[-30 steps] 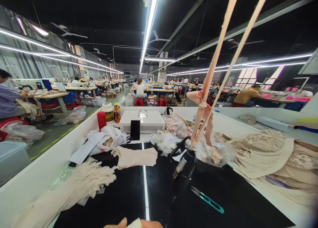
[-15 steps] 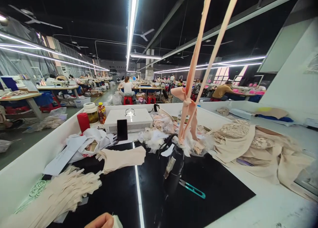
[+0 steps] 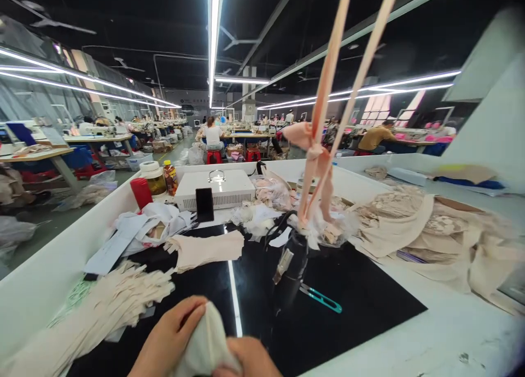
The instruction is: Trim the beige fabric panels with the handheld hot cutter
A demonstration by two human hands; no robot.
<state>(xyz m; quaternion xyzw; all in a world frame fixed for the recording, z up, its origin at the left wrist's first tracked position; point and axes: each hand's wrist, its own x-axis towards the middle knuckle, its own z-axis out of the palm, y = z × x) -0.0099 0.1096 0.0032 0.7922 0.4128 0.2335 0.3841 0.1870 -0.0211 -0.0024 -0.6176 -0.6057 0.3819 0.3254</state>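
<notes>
Head view: a pale cloth piece [image 3: 208, 338] is between the two hands at the lower edge, raised in front of the wearer, its lower end cut off by the frame. Its long axis runs roughly from twelve to six o'clock, with the rounded top end at twelve. From the cloth, the left hand [image 3: 170, 336] is at nine o'clock and the right hand [image 3: 254, 358] at four. Neither is nearer, as both touch it. The left hand is closed, gripping the upper left edge between thumb and fingers. The right hand is curled against the lower right side, but blur and the frame edge hide its fingertips, so I cannot tell whether it grips or only presses.

Beyond the hands, a black mat [image 3: 340, 328] covers the worktop. From the cloth, a flat fabric stack [image 3: 211, 251] lies at twelve o'clock, a heap of pale strips [image 3: 102, 306] at ten, and green snips [image 3: 315, 294] at two, well apart from both hands. A dark bottle-shaped thing [image 3: 294, 267] stands at one o'clock, peach straps [image 3: 315, 155] rising above it. Farther off at twelve is a white box [image 3: 215, 190].

Past the low white wall, a long room holds rows of workbenches, with a seated person in white [image 3: 213, 133] at twelve o'clock.
</notes>
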